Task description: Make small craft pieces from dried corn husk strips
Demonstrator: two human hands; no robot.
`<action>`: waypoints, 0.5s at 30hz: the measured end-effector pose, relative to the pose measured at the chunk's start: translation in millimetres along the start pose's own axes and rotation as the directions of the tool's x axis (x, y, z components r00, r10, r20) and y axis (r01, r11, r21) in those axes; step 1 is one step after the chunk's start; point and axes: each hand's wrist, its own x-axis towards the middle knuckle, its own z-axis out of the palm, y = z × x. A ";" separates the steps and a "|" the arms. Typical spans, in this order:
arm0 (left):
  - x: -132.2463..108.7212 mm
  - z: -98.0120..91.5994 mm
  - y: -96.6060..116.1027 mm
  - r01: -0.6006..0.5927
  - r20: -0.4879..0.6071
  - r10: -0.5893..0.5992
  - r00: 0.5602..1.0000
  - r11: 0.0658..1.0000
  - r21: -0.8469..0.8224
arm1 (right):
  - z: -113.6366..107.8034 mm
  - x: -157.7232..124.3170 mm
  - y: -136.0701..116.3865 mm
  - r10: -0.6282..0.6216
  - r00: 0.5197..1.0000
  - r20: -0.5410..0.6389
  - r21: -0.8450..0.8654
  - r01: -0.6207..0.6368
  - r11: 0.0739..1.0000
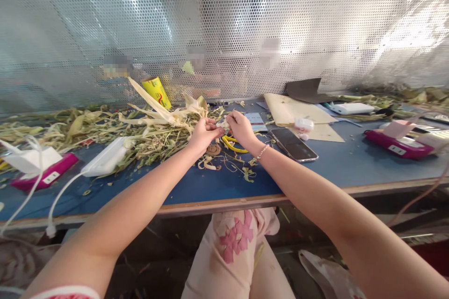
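Observation:
My left hand (203, 135) and my right hand (240, 126) meet above the table, fingertips pinched together on a small pale strip (222, 124) that looks like dried plant husk. Most of the strip is hidden by the fingers. Just below them lie a brown coiled disc (213, 150) and a yellow curved band or handle (234, 145), whose kind I cannot make out. Curled scraps (208, 163) are scattered nearer the table edge. Beside my left hand rises a heap of dry husks and leaves (150, 133), with a long pale husk (150, 98) sticking up from it.
A perforated metal screen (228, 32) stands behind the blue table (217, 187). To the right lie a phone (294, 145), a white earphone case (303, 124) and brown paper (291, 110). Magenta power strips (396, 145) with cables sit at both sides. A yellow tube (156, 92) leans behind the husks.

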 end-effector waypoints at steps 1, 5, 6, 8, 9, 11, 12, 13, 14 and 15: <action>-0.3 -0.1 0.0 0.011 0.012 -0.011 1.000 1.000 0.000 | 0.1 0.6 0.9 0.006 1.000 -0.003 0.011 -0.006 1.000; -2.1 -0.1 1.4 0.068 0.043 -0.068 0.997 0.998 0.010 | 0.5 1.8 2.6 0.024 0.999 -0.022 0.033 -0.024 0.999; -2.7 0.2 2.1 0.085 0.043 -0.085 0.995 0.996 0.011 | 0.6 1.7 2.6 0.025 0.999 -0.027 0.030 -0.024 0.999; -3.7 1.0 3.9 0.124 0.043 -0.124 0.991 0.992 0.003 | 1.0 1.2 2.6 0.020 0.999 -0.034 0.014 -0.019 1.000; -4.2 1.5 4.8 0.146 0.041 -0.146 0.988 0.989 -0.007 | 1.2 0.8 2.5 0.016 0.999 -0.035 0.006 -0.016 1.000; -4.7 2.1 6.2 0.180 0.042 -0.179 0.983 0.983 -0.034 | 1.6 -0.2 2.3 0.008 0.999 -0.032 0.001 -0.008 1.000; -4.8 2.3 6.8 0.190 0.044 -0.188 0.981 0.981 -0.050 | 1.8 -0.6 2.1 0.006 1.000 -0.028 0.004 -0.006 1.000; -4.8 2.4 7.1 0.195 0.046 -0.192 0.980 0.979 -0.065 | 1.9 -1.1 1.7 0.002 1.000 -0.024 0.010 -0.002 1.000; -4.7 2.4 7.3 0.198 0.048 -0.195 0.980 0.977 -0.077 | 2.1 -1.5 1.3 -0.003 1.000 -0.021 0.017 0.003 1.000; -4.5 2.4 7.4 0.200 0.051 -0.197 0.979 0.976 -0.088 | 2.3 -2.0 0.8 -0.007 1.000 -0.017 0.024 0.007 1.000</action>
